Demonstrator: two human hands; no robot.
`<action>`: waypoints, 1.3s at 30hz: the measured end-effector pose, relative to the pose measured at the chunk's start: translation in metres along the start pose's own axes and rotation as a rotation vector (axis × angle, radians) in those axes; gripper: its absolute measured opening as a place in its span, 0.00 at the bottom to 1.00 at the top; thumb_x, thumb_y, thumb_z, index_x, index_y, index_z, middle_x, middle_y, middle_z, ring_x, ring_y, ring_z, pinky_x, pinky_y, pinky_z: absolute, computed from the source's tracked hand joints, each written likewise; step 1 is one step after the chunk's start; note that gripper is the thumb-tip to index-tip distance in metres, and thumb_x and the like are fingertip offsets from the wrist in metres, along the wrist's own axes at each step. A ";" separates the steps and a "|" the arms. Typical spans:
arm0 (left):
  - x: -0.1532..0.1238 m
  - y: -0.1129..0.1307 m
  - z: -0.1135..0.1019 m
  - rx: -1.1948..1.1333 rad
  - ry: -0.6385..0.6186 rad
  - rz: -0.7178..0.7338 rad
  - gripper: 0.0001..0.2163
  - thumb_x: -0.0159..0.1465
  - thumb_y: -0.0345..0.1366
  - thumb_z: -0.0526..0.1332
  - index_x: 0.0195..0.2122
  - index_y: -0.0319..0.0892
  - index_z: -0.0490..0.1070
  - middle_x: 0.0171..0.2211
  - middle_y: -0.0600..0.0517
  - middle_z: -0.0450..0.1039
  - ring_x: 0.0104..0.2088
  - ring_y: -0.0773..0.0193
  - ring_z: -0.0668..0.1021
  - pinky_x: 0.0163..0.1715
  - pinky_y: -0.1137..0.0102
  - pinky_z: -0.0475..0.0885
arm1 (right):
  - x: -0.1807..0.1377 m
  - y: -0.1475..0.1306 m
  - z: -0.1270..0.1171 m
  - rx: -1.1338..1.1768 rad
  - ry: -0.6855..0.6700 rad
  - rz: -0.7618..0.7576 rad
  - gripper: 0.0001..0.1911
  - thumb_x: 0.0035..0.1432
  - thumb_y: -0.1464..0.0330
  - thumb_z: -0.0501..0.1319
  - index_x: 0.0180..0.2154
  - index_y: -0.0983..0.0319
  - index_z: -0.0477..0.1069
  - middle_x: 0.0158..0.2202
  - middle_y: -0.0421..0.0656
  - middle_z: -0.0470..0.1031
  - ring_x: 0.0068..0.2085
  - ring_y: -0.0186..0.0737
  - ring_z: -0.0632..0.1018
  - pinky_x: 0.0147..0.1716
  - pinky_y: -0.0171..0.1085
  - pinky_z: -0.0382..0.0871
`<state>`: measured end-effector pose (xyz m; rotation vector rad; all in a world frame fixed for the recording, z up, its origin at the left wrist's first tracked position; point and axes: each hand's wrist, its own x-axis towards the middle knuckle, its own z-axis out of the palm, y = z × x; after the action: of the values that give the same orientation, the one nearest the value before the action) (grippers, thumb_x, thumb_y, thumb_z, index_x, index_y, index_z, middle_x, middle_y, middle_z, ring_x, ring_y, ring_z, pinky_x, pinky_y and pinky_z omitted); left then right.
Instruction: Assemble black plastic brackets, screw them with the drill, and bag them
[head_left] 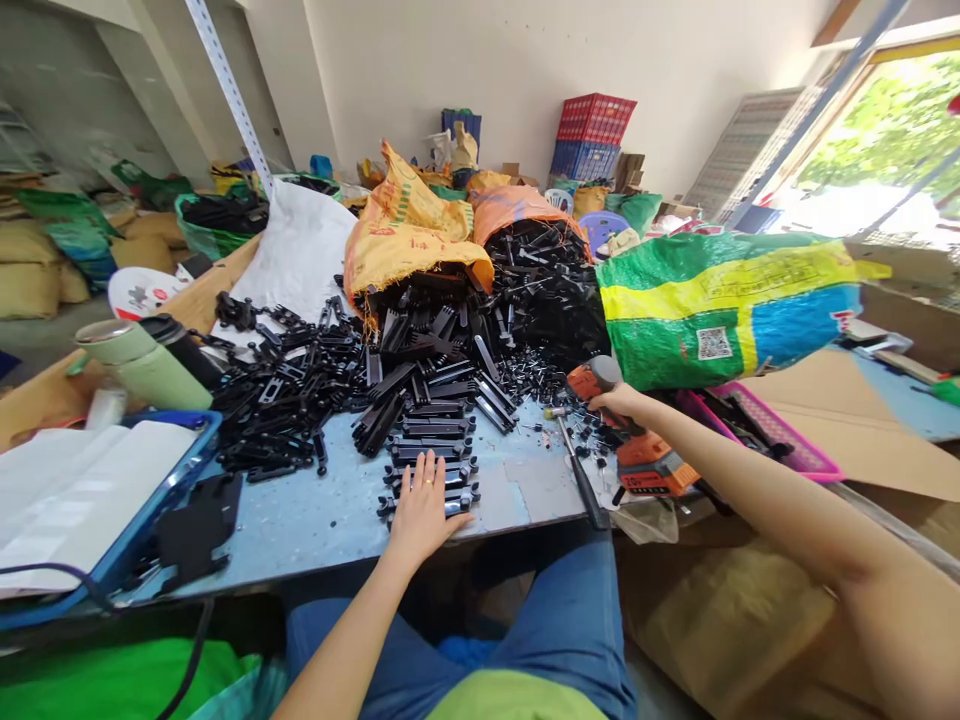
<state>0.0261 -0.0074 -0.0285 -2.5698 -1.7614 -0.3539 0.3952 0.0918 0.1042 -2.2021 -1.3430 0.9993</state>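
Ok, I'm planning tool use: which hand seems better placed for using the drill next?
Probably the right hand: it holds the orange drill, while the left hand is spread over the lined-up black parts.

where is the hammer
In the head view, the hammer lies right of centre on the blue table, just left of the orange drill held in the right hand.

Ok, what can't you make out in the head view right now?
Drill, its handle: head view, mostly covered by the right grip.
Bars, the lengths beneath the left grip: head view, covered by it.
Yellow bag, deep inside: head view, hidden by its cloth.
Small parts, their count and type: head view, too small.
Blue tray, far end: cut off by the head view's left edge.
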 end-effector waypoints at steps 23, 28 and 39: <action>-0.084 0.048 -0.034 -1.579 -0.082 -0.813 0.18 0.53 0.50 0.62 0.32 0.37 0.71 0.29 0.49 0.72 0.27 0.65 0.75 0.28 0.72 0.69 | 0.026 -0.160 0.225 -0.604 -0.303 -0.971 0.20 0.43 0.74 0.62 0.43 0.65 0.71 0.41 0.48 0.73 0.43 0.44 0.73 0.44 0.37 0.63; -0.093 0.044 -0.034 -1.960 -0.118 -1.155 0.17 0.55 0.48 0.61 0.38 0.40 0.66 0.31 0.50 0.70 0.28 0.64 0.76 0.32 0.68 0.71 | 0.046 -0.169 0.203 -0.574 -0.616 -0.876 0.28 0.40 0.68 0.66 0.47 0.65 0.69 0.37 0.44 0.75 0.38 0.40 0.75 0.39 0.35 0.67; -0.068 0.075 -0.059 -2.246 0.455 -1.366 0.20 0.57 0.45 0.61 0.50 0.48 0.63 0.48 0.47 0.70 0.46 0.59 0.75 0.44 0.68 0.71 | -0.036 -0.113 0.224 -0.408 -0.881 -0.641 0.46 0.34 0.51 0.69 0.53 0.64 0.62 0.48 0.50 0.70 0.49 0.47 0.71 0.48 0.41 0.64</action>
<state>0.0609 -0.1049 0.0255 -0.2369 1.0226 1.4261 0.1508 0.1030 0.0369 -1.3221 -2.5984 1.5747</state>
